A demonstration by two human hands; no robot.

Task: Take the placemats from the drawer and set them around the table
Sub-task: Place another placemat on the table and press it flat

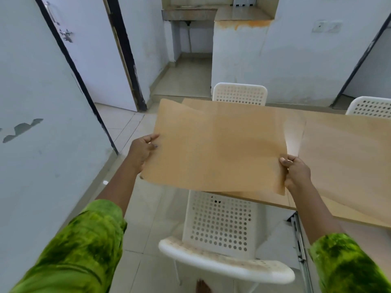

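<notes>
I hold a large tan placemat (218, 149) flat in the air over the left end of the light wooden table (342, 149). My left hand (141, 151) grips its left edge and my right hand (296, 172) pinches its right edge near the lower corner. The mat overhangs the table's near left corner and hides part of the tabletop beneath it. A second sheet edge shows at the mat's upper left, so I cannot tell if it is one mat or more. An open drawer with a metal slide rail (298, 240) shows under the table at the right.
A white perforated chair (220, 233) stands right below the mat, in front of me. Two more white chairs (240, 94) (370, 106) stand at the table's far side. A white wall and door lie to the left; a tiled floor passage leads back toward a sink alcove.
</notes>
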